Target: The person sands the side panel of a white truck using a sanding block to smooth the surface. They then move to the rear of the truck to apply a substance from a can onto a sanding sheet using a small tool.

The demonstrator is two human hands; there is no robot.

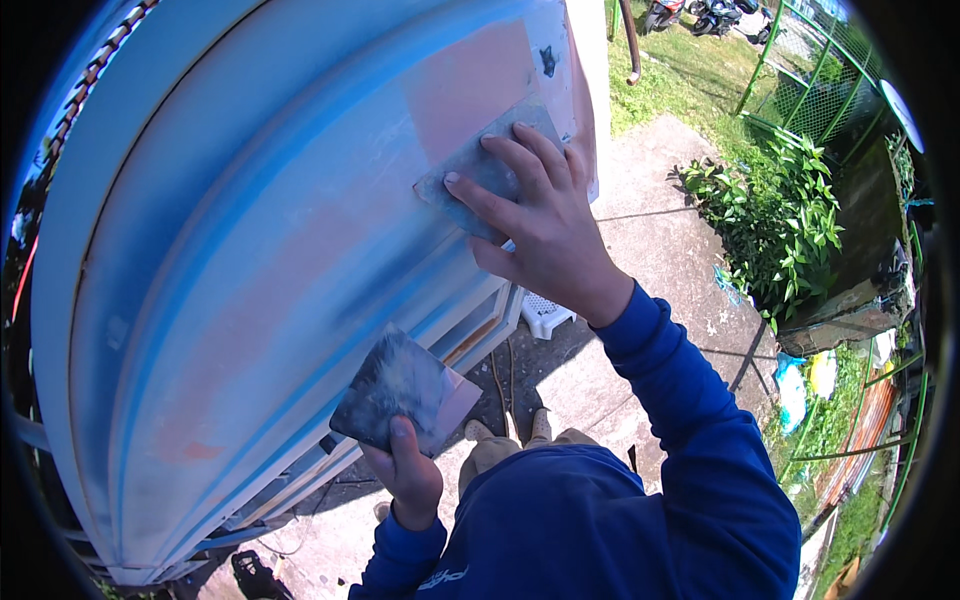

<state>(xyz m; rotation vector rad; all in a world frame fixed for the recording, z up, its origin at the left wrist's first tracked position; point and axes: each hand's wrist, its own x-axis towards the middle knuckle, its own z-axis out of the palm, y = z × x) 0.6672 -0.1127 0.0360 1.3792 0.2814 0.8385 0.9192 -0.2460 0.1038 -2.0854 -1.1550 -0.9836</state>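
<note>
A curved white and blue hull (260, 150) fills the left of the view, with pale pink patches on its surface. My right hand (535, 220) presses a thin grey flat plate (475, 175) against the hull beside the upper pink patch (460, 70), fingertips spread across the plate and thumb lower down. Lower, my left hand (405, 470) grips a dark square board (375, 390) from beneath, thumb on its face. The board has whitish smears and a pink portion at its right corner, and it is held just off the hull's lower side.
A white plastic stool (545, 315) stands on the concrete (670, 250) beside the hull. A cord lies near my feet (540, 425). To the right are a leafy bush (760, 220), green mesh fencing (820, 80), low debris and rusty sheets. Parked scooters (710, 15) are at the top.
</note>
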